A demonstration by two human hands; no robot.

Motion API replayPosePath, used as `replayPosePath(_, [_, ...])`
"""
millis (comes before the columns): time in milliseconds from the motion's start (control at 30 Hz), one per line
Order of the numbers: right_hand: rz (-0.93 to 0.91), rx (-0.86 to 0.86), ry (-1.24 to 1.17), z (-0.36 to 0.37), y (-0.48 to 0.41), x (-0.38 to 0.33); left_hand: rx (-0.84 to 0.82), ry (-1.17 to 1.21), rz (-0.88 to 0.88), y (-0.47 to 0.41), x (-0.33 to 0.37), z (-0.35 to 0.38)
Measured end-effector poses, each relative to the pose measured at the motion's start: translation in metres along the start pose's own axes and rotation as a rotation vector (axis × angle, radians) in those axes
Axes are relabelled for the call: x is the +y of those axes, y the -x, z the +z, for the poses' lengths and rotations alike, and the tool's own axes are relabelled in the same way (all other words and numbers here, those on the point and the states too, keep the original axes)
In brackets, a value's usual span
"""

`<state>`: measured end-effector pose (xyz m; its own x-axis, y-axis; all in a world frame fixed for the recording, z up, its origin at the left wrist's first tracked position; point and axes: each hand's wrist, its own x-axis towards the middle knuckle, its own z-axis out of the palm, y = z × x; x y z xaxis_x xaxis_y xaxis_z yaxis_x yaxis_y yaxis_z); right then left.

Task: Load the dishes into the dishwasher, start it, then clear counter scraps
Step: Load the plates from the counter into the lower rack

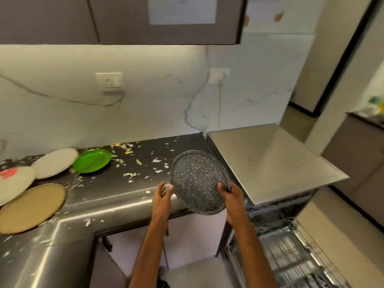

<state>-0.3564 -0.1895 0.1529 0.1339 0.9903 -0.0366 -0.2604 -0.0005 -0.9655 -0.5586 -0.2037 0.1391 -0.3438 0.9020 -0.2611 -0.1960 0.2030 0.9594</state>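
Note:
A dark speckled plate [197,181] is held tilted in the air at the counter's right end. My right hand [231,199] grips its right rim, thumb on the face. My left hand [162,197] is beside the plate's left rim with relaxed fingers, fingertips at the edge. On the dark counter [116,196] at the left lie a green plate [92,160], two white plates [55,163] [14,182] and a tan plate [31,207]. Pale food scraps [133,174] are scattered over the counter. The dishwasher's wire rack [291,256] is pulled out at the lower right.
The dishwasher's steel top [268,163] adjoins the counter on the right. Upper cabinets [124,19] hang overhead. Wall sockets [109,81] sit on the marble backsplash. A second counter [365,119] with items is at the far right.

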Motion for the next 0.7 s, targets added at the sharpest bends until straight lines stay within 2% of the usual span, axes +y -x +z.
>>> replayPosePath(100, [-0.145,0.006,0.165,-0.050,0.001,-0.016,-0.135,0.083,-0.072,0.020,-0.003,0.054])
replayPosePath(233, [-0.272,-0.140,0.353,-0.115,0.001,-0.034,-0.339,0.285,-0.222,0.045,-0.013,0.123])
replayPosePath(367, [-0.315,-0.257,0.497,-0.177,0.000,-0.035,-0.365,0.276,-0.256,0.064,-0.036,0.184])
replayPosePath(533, [-0.123,-0.290,0.558,-0.251,-0.006,-0.028,-0.252,0.151,-0.329,0.070,-0.057,0.238])
replayPosePath(700, [0.013,-0.430,0.736,-0.319,-0.018,-0.027,-0.229,-0.074,-0.384,0.069,-0.077,0.287])
